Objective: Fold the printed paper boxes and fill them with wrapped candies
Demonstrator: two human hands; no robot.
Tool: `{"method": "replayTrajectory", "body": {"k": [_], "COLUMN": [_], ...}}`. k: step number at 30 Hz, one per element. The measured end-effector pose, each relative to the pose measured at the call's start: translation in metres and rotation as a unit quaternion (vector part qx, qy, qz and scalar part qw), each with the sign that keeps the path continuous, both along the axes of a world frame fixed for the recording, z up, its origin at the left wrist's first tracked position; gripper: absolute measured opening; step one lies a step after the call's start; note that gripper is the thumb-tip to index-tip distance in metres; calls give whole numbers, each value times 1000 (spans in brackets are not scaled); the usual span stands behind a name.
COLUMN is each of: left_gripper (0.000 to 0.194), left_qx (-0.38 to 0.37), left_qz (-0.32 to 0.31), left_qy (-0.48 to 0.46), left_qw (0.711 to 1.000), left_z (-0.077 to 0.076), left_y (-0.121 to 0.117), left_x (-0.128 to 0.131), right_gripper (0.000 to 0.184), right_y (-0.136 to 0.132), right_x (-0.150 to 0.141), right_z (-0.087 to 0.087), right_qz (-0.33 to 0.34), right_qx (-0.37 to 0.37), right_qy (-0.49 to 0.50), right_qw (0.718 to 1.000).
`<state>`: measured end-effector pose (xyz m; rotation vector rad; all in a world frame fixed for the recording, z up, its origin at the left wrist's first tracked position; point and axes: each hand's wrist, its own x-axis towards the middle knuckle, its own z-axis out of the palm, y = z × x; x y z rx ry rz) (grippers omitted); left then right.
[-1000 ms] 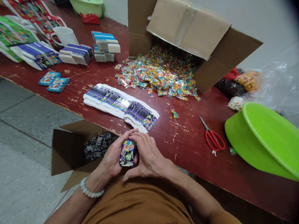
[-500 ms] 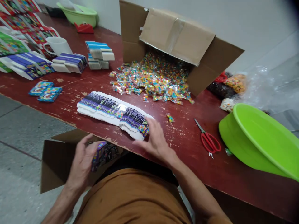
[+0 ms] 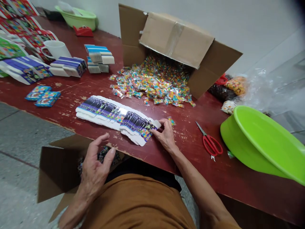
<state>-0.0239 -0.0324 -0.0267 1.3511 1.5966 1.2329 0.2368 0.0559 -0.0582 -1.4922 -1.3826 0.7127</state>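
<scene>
Right hand (image 3: 165, 135) brought to the right end of the carton row (image 3: 95, 106); purple packet gone from the left hand (image 3: 94, 168).
On the red table (image 3: 138, 152), the end carton (image 3: 149, 135) is pinched between right thumb and fingers; the left hand is held open and empty over the lower box (image 3: 57, 168) at near left, where dark packets (image 3: 102, 154) are contained. Wrapped sweets (image 3: 152, 84) are heaped in and before the far cardboard box (image 3: 176, 41).

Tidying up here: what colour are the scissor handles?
The handles are red, best seen in the head view.
</scene>
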Motion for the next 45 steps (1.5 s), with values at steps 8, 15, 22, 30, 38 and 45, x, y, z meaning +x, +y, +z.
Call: {"method": "replayTrajectory", "body": {"k": [8,15,22,30,38,45], "left_gripper": [52,55,39,28,57,69], "left_qx": [-97,-349,-316,-229,-117,-63], "left_qz": [-92,-396,-320,-195,-131,-106], "left_qy": [-187,-405,-395,-361,-285,-197], "left_qw": [973,746,801,883,942,973], "left_z": [35,39,35,29,23,23], "left_y": [10,12,2,0,4,-8], "left_x": [25,39,39,51,61,59], "right_gripper": [31,25,32,41,31,31], "right_y": [-17,-43,-49,-69,-69,-75], "right_x": [11,-19,-30,-39,-47,-54], "right_z": [43,72,71,65,55,45], "right_qz": [120,280,278,278,130,108], "right_qx": [-59,-123,-135,-195,-141,-62], "right_qy": [187,283,327,346,297,309], "right_qw": [973,909,893,875,935,943]}}
